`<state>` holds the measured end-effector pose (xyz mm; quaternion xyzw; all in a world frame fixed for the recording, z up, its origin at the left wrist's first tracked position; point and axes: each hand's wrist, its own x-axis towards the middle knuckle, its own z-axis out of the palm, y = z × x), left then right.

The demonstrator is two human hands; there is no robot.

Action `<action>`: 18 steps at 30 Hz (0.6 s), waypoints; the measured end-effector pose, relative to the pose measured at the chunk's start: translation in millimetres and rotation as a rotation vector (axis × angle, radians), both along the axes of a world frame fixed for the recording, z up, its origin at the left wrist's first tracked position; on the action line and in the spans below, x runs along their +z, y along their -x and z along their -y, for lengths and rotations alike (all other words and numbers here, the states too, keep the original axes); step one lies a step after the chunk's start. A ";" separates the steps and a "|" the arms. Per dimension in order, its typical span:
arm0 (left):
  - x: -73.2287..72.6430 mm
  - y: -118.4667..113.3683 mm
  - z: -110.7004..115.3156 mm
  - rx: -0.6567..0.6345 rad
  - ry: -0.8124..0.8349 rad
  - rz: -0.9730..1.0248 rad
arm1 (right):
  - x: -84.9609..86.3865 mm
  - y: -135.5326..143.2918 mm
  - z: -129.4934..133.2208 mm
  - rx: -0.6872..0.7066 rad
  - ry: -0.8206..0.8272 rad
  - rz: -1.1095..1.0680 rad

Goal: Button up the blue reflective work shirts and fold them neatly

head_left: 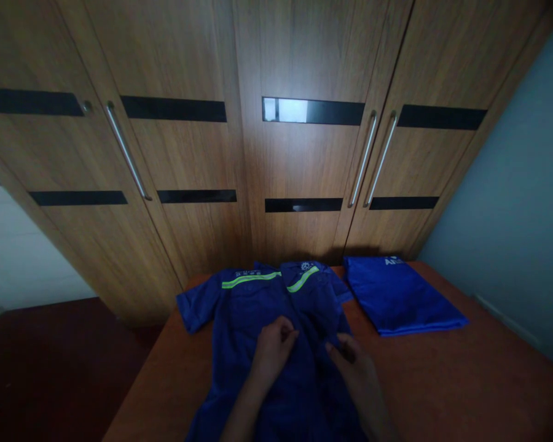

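Note:
A dark blue short-sleeved work shirt (pixel 244 313) lies spread on the table, its collar end toward the wardrobe. Yellow-green and silver reflective strips cross its chest, with white marks above them. My left hand (pixel 273 348) is over the middle of the shirt, fingers curled and thumb pinched in close to the front opening. On the shirt's right side, my right hand (pixel 356 367) has its thumb and fingers closed at the fabric. The cloth inside both grips is mostly hidden. The shirt's lower end runs out of view beneath my forearms.
A folded bright blue piece of cloth or sheeting (pixel 400 298) with white lettering lies at the right on the reddish-brown table (pixel 424 374). Behind the table stands a wooden wardrobe (pixel 299 159) with long metal handles. A pale wall (pixel 511 245) borders the right side; dark red floor (pixel 50 368) shows at left.

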<state>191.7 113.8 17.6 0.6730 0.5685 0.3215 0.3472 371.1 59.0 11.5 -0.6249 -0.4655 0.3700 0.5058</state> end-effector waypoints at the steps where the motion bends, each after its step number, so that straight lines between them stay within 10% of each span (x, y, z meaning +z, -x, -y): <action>1: 1.0 0.8 -1.3 0.010 0.026 0.122 | 4.9 3.6 -2.9 0.020 -0.008 -0.011; 7: 5.7 2.1 -3.8 -0.016 0.143 0.526 | 20.2 32.4 -22.0 0.075 -0.085 0.006; 18: 13.6 0.8 2.5 -0.025 0.069 0.553 | 10.1 44.8 -32.3 -0.012 -0.146 0.191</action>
